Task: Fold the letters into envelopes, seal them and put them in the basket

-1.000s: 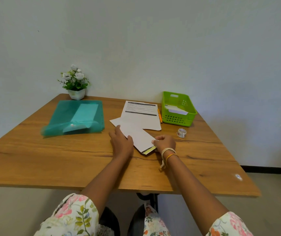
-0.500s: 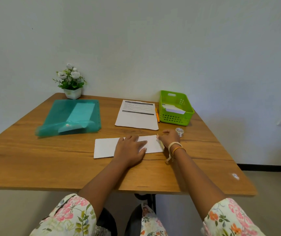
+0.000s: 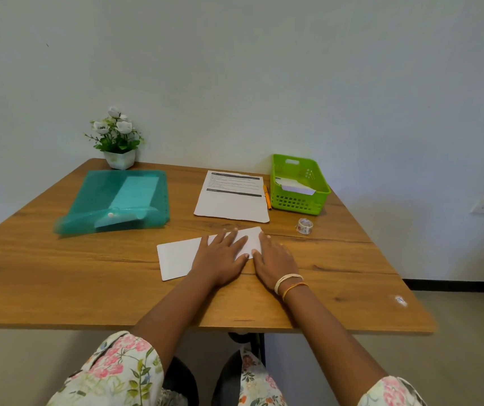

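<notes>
Wooden table (image 3: pixel 59 276) against a plain white wall, my envelope (image 3: pixel 176 259) lying flat near its middle.

My left hand (image 3: pixel 223 259) presses on the envelope with fingers spread straight; my right hand (image 3: pixel 273 259) lies flat on its right end (fingers together). The green basket (image 3: pixel 299 205) sits at the back right, a printed letter (image 3: pixel 232 197) beside it, a tape roll (image 3: pixel 304 225) nearer me.

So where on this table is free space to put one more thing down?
Bare wood lies along the near edge of the table, left of the envelope and below the green folder, and on the right below the tape roll. It is crowded at the back: plant, letter, pen, basket.
</notes>
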